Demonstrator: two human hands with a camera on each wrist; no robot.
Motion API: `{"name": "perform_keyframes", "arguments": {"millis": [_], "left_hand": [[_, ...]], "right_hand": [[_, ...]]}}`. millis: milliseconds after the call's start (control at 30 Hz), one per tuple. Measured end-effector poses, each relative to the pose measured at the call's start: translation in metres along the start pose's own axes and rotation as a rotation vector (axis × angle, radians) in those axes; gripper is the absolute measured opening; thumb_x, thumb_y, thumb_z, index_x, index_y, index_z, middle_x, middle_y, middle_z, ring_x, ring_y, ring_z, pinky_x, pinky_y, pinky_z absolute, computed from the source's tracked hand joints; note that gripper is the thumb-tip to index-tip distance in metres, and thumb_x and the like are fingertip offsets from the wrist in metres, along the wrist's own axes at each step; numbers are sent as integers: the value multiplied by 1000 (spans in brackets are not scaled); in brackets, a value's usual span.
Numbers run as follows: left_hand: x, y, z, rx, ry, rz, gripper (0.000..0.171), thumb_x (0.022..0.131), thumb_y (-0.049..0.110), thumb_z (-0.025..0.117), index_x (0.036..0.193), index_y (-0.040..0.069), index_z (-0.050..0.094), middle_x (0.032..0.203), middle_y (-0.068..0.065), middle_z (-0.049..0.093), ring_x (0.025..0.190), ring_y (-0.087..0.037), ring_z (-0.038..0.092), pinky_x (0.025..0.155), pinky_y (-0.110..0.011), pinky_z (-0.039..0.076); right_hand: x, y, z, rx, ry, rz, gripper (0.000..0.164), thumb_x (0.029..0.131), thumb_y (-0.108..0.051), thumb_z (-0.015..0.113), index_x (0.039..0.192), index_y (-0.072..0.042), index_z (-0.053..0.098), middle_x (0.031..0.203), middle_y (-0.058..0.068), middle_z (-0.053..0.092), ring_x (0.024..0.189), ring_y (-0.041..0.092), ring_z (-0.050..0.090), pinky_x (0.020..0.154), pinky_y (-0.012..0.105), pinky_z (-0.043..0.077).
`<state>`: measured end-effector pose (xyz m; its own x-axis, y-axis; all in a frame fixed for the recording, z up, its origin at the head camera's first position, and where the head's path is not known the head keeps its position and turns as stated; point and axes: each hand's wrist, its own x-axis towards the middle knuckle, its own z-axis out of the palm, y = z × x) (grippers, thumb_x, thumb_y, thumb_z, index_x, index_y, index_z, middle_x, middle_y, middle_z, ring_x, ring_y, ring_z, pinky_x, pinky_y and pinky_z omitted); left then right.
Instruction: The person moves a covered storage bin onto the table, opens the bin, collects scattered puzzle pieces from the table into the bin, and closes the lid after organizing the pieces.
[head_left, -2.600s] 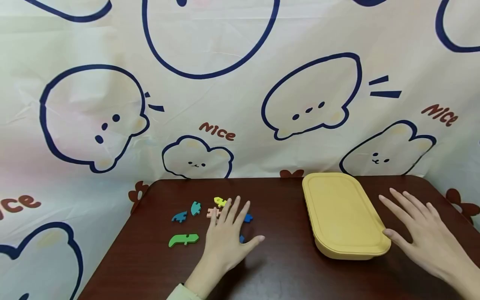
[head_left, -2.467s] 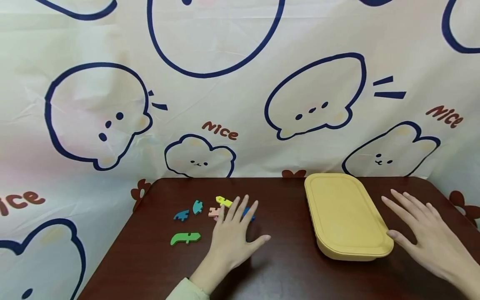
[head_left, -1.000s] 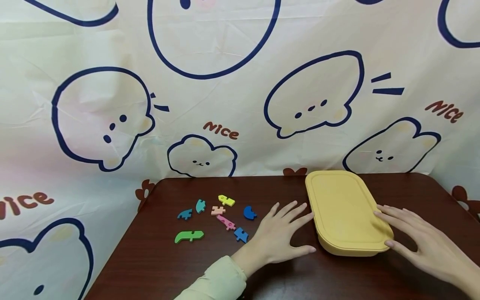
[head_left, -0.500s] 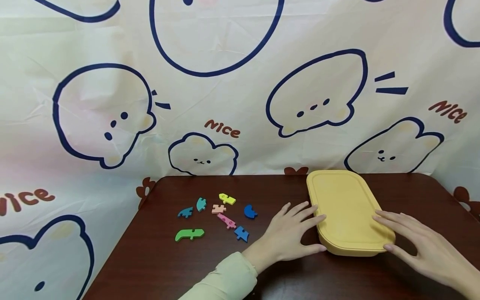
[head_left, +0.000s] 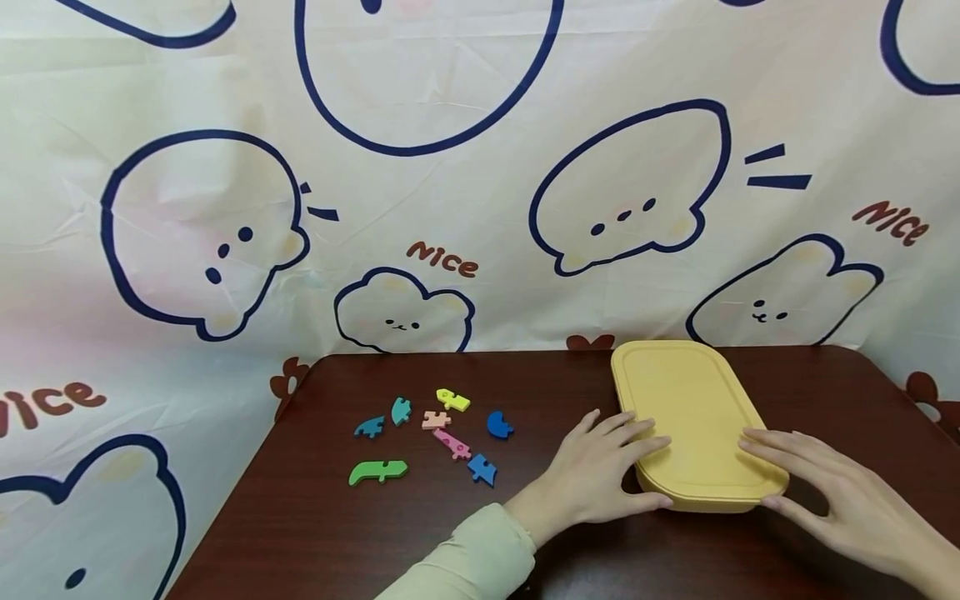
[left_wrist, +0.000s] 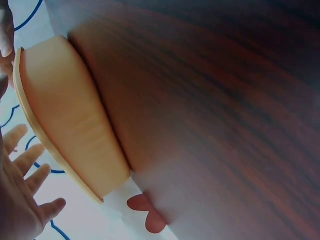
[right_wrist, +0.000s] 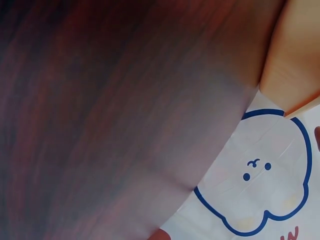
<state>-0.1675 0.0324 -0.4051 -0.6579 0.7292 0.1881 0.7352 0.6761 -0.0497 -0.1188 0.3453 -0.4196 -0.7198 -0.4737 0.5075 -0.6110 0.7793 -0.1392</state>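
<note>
A yellow lidded box (head_left: 686, 400) sits on the right half of the table in the head view. My left hand (head_left: 596, 475) is at its near left side, fingers spread and reaching over the lid's edge. In the left wrist view that hand (left_wrist: 22, 200) shows straight, parted fingers by the lid rim of the box (left_wrist: 75, 110); contact is unclear. My right hand (head_left: 840, 500) has its fingers over the lid's right edge and its thumb by the near right corner. The right wrist view catches only the end of the box (right_wrist: 295, 60).
Left of the box lie several small puzzle pieces: a green piece (head_left: 378, 472), a pink piece (head_left: 452, 443), a blue piece (head_left: 482, 469), a dark blue piece (head_left: 499, 425), a yellow piece (head_left: 453, 400) and others. A printed cloth (head_left: 480, 208) hangs behind the dark brown table (head_left: 300, 533).
My left hand has moved right, from over the puzzle pieces to the box's left side, uncovering them. My right hand has shifted left, its fingers now over the lid's edge.
</note>
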Motion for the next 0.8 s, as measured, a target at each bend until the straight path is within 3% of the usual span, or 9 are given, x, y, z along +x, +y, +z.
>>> {"name": "perform_keyframes", "arguments": {"millis": [500,800], "left_hand": [[8,7,5,38,-2,7,65,88,77,44,144,44,47,151,19,39,142,-4,28,115,-40,28],[10,8,5,13,-7,4,61,89,75,47,141,43,51,150,18,42,142,-5,29,114,-39,28]], "right_hand": [[0,2,4,25,0,-60,75,61,-26,93,131,-21,65,135,-2,58,130,-2,37,104,5,19],[-1,0,5,-6,-11,-34,73,61,-27,94,128,-29,67,135,-6,58,133,-4,33,106,5,16]]}}
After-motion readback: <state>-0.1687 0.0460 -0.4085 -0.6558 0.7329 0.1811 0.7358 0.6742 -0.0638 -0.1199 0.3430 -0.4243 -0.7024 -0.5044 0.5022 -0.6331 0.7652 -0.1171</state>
